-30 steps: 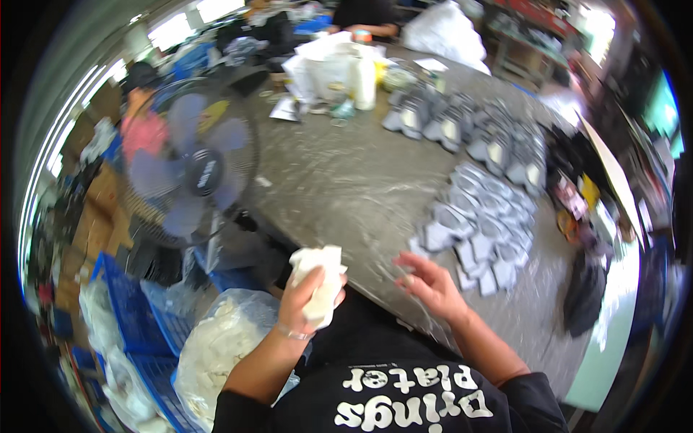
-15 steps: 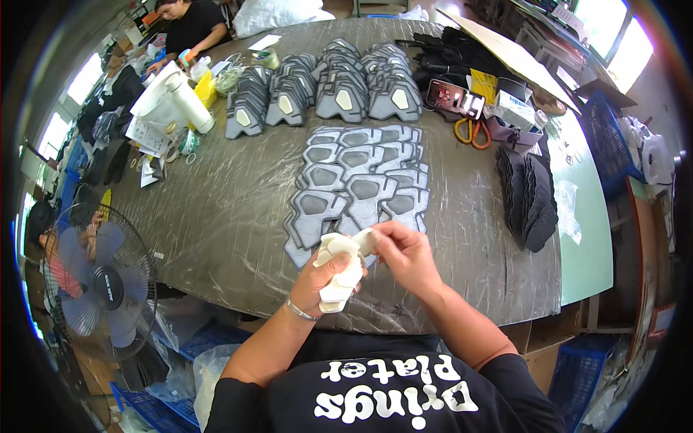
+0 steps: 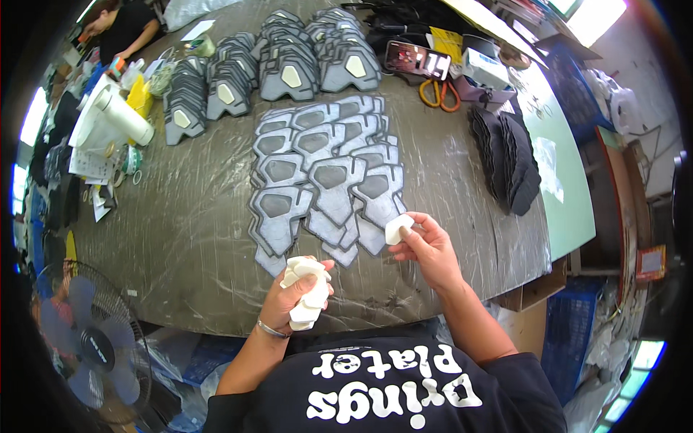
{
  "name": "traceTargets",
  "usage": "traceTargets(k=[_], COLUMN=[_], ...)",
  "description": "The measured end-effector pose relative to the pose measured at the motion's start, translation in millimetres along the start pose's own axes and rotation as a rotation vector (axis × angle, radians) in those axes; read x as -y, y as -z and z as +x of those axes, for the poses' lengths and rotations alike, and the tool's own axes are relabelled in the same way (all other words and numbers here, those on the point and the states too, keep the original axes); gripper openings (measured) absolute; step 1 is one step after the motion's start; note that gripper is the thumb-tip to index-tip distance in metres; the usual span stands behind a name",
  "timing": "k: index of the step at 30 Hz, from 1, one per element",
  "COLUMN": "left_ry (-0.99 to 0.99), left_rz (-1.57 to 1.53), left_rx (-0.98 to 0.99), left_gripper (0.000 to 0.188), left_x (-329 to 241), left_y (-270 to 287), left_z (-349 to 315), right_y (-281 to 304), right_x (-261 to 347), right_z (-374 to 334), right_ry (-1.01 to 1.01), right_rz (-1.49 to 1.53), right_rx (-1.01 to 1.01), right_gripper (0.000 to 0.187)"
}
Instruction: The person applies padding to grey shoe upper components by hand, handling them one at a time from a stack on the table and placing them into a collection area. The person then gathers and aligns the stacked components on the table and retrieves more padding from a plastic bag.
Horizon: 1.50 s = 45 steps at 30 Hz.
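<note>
A bunch of cream-white foam pads is clasped in my left hand, close to the near table edge. My right hand pinches a single white foam pad between thumb and fingers. That pad is beside the lower right corner of the overlapping rows of grey cut panels, each with a darker angular patch. Farther back stand several stacks of similar grey panels; a cream pad lies on the front panel of each stack.
Orange-handled scissors and a phone lie at the back right. Black fabric pieces are stacked at the right. A white cylinder and clutter stand left. A fan is at lower left; another person sits at far left.
My right hand has drawn one pad off the bunch and moved right, apart from my left hand. The whole view has shifted, so the table's things appear farther left and higher.
</note>
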State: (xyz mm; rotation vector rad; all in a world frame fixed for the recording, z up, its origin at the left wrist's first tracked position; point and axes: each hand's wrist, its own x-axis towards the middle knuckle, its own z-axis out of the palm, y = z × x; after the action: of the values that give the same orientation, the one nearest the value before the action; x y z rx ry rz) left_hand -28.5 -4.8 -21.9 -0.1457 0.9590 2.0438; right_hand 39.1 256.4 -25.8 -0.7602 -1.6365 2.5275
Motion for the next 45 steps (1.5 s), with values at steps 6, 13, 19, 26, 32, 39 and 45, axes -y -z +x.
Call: traceTargets(k=[6,13,19,26,32,39,45], left_ry=[0.051,0.024,0.108,-0.694,-0.761,-0.875,-0.46], left_rz=[0.116,0.125,0.189,1.032,1.54,1.629,0.597], left_rx=[0.03,-0.004,-0.03,0.099,0.317,0.372,-0.278], left_gripper=[0.035,0.031,0.031,0.035,0.05,0.043,0.03], left_x=[-1.6,-9.3,-6.6,-5.4,-8.8,-12.5,-22.7], left_y=[6.7,14.5,3.4,9.8,4.4,5.6,19.0], left_z=[-0.5,-12.0,-16.2,-4.1,-3.3,4.6,-8.0], right_y=[-21.6,-46.7,-67.9,-64.5,-55.8,-43.8,-36.6], right_x=[-12.3,-21.8,-34.9,-25.9,-6.8,-1.5,4.8], right_z=[-7.5,-11.6,-26.1,-24.2,-18.5,-7.1,6.5], right_ry=[0.105,-0.004,0.083,-0.189,-0.465,-0.554,-0.165], right_rz=[-0.108,-0.09,-0.337,-0.205,-0.086,-0.175,-0.228], right_rx=[0.048,0.079,0.24,0.242,0.219,0.289,0.068], right_gripper=[0.046,0.024,0.013,0.026,0.027,0.016,0.017])
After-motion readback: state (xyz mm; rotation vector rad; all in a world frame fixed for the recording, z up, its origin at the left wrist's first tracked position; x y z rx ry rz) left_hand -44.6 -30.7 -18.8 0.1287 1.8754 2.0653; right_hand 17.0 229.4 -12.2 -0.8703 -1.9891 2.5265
